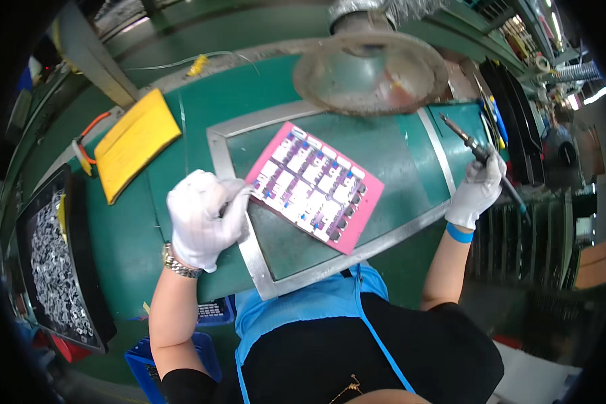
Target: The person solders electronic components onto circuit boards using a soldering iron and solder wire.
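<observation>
A pink board [362, 225] lies tilted over the middle of the bench, carrying rows of white and purple circuit pieces [310, 180] with small blue and dark parts. My gloved left hand [205, 219] pinches the board at its left corner, fingers closed. Off to the right, my gloved right hand [477, 194] is closed round a soldering iron [479, 151]. The iron's bare metal tip points up and to the left, away from the board and apart from it. Its handle and cable end trail below the hand.
Under the board sits a metal frame [254, 259] on the green bench. A round metal fume hood [370, 101] hangs above its far edge. At left are a yellow folder-like sheet [138, 145] and a black tray [87, 269] of small metal parts. Blue bins [138, 363] stand below.
</observation>
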A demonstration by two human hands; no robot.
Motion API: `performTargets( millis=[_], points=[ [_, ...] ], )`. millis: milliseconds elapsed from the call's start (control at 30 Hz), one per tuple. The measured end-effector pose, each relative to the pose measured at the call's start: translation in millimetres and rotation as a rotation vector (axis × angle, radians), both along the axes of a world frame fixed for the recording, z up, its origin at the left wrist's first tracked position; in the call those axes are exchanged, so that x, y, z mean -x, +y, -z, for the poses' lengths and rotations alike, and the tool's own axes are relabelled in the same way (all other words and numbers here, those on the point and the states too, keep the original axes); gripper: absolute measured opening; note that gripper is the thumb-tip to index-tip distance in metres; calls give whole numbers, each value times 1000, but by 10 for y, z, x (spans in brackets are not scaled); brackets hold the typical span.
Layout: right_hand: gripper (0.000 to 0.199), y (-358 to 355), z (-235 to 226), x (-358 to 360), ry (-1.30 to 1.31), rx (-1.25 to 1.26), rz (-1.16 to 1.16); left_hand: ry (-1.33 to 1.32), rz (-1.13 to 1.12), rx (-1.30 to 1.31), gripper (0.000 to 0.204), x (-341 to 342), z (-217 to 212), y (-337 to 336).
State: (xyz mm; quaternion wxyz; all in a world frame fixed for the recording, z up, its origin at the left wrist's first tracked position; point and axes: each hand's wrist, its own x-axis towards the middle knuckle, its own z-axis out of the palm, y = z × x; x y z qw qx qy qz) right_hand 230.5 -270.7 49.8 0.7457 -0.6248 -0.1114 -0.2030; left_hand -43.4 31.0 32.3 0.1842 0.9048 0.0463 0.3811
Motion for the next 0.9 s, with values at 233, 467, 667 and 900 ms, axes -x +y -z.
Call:
performTargets(
  millis=[233, 467, 667, 900],
  points=[
    [27, -139, 477, -534, -639, 780, 87, -101, 78, 3, 8, -93, 57, -72],
    [29, -52, 448, -389, -455, 775, -34, -69, 15, 16, 15, -80, 204, -195],
    [28, -163, 353, -117, -543, 460, 141, -135, 6, 64, 11, -79, 143, -156],
    [22, 15, 127, 989, -551, 691, -598, -194, 160, 0, 12, -68, 30, -211]
  ],
)
